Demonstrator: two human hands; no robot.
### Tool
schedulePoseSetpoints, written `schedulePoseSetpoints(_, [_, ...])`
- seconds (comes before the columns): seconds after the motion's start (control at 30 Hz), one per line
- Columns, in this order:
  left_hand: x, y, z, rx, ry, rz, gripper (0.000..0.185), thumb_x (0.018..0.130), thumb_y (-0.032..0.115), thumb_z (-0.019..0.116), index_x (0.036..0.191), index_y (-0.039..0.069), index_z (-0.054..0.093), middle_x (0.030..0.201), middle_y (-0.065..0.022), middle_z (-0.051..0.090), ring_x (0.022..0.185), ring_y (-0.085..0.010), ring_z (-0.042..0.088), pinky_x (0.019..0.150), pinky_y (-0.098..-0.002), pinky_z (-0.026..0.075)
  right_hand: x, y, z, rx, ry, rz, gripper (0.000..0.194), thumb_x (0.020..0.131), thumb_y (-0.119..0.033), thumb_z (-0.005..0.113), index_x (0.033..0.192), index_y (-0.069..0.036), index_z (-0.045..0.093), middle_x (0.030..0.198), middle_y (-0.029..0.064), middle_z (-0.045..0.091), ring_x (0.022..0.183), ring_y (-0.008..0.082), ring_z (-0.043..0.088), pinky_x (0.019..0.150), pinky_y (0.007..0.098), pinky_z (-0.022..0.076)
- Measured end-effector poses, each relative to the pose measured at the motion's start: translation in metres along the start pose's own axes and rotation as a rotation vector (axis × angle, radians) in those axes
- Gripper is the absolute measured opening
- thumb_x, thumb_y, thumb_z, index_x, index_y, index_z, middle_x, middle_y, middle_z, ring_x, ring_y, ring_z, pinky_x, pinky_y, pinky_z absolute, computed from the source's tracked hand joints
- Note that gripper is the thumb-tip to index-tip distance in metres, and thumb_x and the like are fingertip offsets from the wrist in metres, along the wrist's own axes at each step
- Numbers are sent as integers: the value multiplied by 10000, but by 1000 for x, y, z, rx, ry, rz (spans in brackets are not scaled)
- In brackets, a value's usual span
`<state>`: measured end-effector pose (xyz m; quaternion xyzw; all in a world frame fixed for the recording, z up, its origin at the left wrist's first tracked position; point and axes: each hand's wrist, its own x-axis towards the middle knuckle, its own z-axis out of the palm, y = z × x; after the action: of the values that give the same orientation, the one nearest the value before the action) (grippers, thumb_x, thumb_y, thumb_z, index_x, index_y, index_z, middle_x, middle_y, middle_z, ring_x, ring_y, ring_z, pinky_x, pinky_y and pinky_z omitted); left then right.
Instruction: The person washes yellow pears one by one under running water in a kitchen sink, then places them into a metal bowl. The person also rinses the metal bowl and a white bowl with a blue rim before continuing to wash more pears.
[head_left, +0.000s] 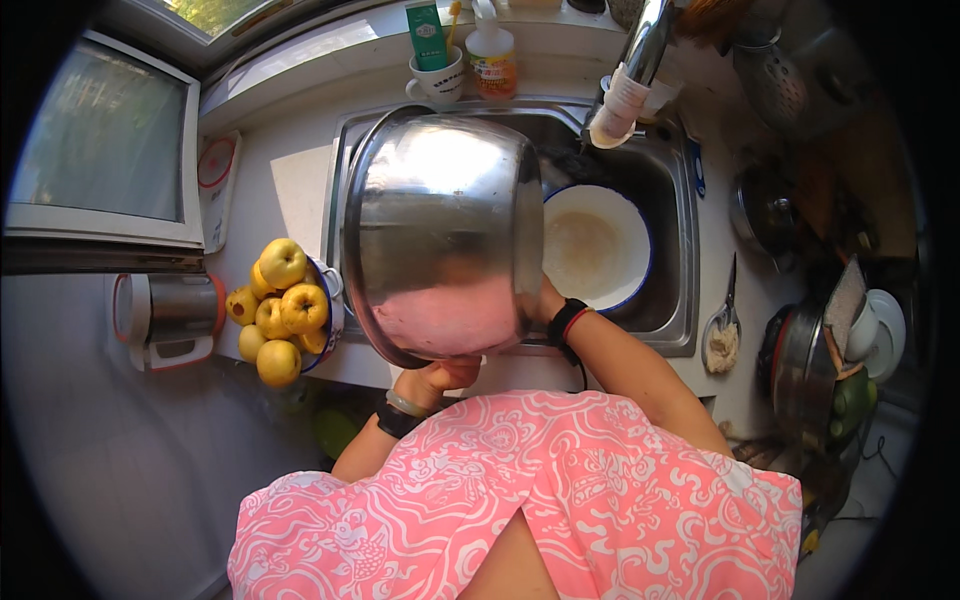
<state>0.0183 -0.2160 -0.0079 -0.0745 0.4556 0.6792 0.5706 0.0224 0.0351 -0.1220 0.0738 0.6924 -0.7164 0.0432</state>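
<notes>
A large stainless steel pot (442, 225) is tipped on its side over the left part of the sink, its mouth facing left and its base facing right. My left hand (441, 379) grips its near side close to the rim. At the base end, my right hand (549, 301) supports the pot, with most of the fingers hidden behind it. Just right of the pot, a white enamel basin (600, 244) with a blue rim sits in the sink and holds cloudy liquid. The inside of the pot is out of sight.
A metal sink (686, 300) has a faucet (637, 56) above it. Yellow fruits (283, 307) fill an enamel bowl (335, 330) at left, near a steel jug (176, 319). Behind stand a mug (442, 81) and a spray bottle (491, 60). A spoon (730, 300) bearing a pale lump lies right.
</notes>
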Motion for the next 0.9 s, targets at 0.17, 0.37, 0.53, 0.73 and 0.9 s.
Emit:
schedulePoseSetpoints(0.17, [15,-4,-7,17,166,-68,193,972,160,461,963,-9,553,651,38,465,511,-46,433,447,-166,333,6,0,1,-74,-40,-51,335,878,-283,622,1103,-36,635,1078,156,673,947,271,631,824,365,487])
schedulePoseSetpoints(0.37, [26,15,8,-949,-368,-485,248,985,170,453,1020,-52,558,607,9,491,474,-52,467,402,-181,359,-14,-53,-30,-562,-273,63,267,891,-216,583,1029,3,647,907,131,691,814,268,636,740,380,499])
schedulePoseSetpoints(0.53, [23,24,11,-853,-242,-446,303,967,181,497,1070,-99,548,617,3,507,467,-52,471,411,-167,378,-50,-90,-58,-253,-188,517,219,888,-178,552,961,-5,663,776,87,655,704,166,615,603,314,489])
schedulePoseSetpoints(0.73, [22,32,9,-827,-222,-336,425,929,253,550,1199,-72,514,936,-229,647,473,-48,480,401,-155,421,-77,-87,-94,-274,76,525,233,881,-197,577,995,-10,655,858,134,668,772,227,638,696,338,516])
schedulePoseSetpoints(0.9, [16,35,9,-715,-84,-276,284,898,263,569,1046,22,585,897,-196,658,451,-67,456,384,-157,398,-75,-60,-156,-1016,560,601,341,844,-206,608,1072,48,592,1162,294,568,1037,446,591,901,485,489])
